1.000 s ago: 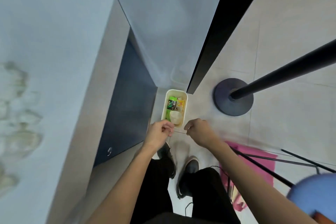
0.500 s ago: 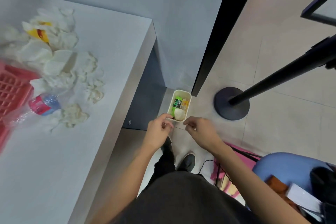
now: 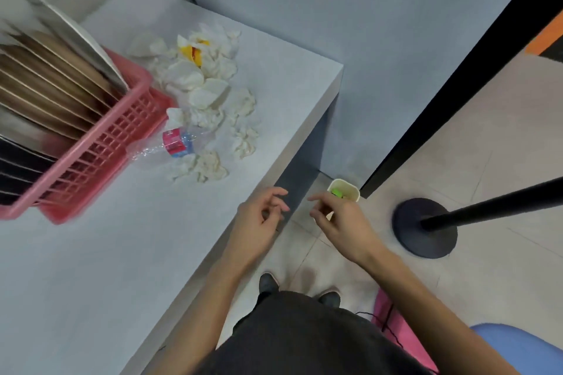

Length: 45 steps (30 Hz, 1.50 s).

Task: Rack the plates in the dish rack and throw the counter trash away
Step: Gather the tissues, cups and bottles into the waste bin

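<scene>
A view from above looks down a person's front at a pale grey table (image 3: 106, 253) on the left and a tiled floor (image 3: 487, 176) on the right. The table's right edge runs on a slant from the far corner down toward the person's waist. The left hand (image 3: 259, 216) hovers right over that edge, fingers loosely curled and holding nothing. The right hand (image 3: 341, 222) is just beside it over the floor, also relaxed and empty, and in this view it covers the near side of a small cream bin (image 3: 350, 186). The bin stands on the floor in the corner between the table's end and a black door frame (image 3: 457, 70), with something green inside. At the table's far left a pink dish rack (image 3: 100, 158) holds plates (image 3: 45, 91) standing on edge in a row, blurred. Just right of the rack lies a heap of crumpled tissues (image 3: 207, 91) with a yellow wrapper (image 3: 192, 50) among them, and a crushed clear bottle (image 3: 175, 143) with a pink label touches the rack's side. The table is bare between this trash and the hands. On the floor, a black post's round base (image 3: 425, 227) sits right of the bin, well apart from the person's dark shoes (image 3: 268, 281). A blue chair (image 3: 518, 347) shows at the lower right corner.
</scene>
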Motion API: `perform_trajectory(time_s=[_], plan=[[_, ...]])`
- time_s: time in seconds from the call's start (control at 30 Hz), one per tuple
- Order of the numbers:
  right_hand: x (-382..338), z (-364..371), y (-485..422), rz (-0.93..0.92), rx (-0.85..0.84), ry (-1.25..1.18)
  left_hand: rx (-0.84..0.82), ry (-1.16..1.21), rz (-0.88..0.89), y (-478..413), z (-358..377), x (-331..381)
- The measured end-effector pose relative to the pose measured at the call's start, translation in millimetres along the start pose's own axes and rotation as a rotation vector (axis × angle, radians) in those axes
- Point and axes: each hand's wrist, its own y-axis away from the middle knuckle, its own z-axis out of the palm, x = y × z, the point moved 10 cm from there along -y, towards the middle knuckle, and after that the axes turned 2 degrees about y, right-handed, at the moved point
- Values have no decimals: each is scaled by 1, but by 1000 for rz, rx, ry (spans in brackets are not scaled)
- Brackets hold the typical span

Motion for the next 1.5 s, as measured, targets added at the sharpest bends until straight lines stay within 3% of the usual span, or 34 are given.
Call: perform_trajectory(time_s=[0.3,0.47,0.6,0.77,0.93,1.17,1.37,1.5], plan=[[-85,52,-52,-109,-63,35,214,53,-27,11,-121,-32],[-116,87,-79,-138,-89,143,296,-165,79,-7,-169,-50],[-134,116,-98,-132,-114,346,288,-380,136,-32,-189,-59],[-141,138,-127,-83,-79,461,191,-473,88,-57,-192,-78],[-140,148,-145,-5,-61,527,149,-436,50,-62,-190,-94],[-145,159,-151,-13,-54,633,224,-395,53,-46,-204,-109],[-141,158,-145,-22,-69,555,310,-372,184,-34,-213,-108],[-138,153,-136,0,-51,473,295,-245,165,-28,-209,-111]])
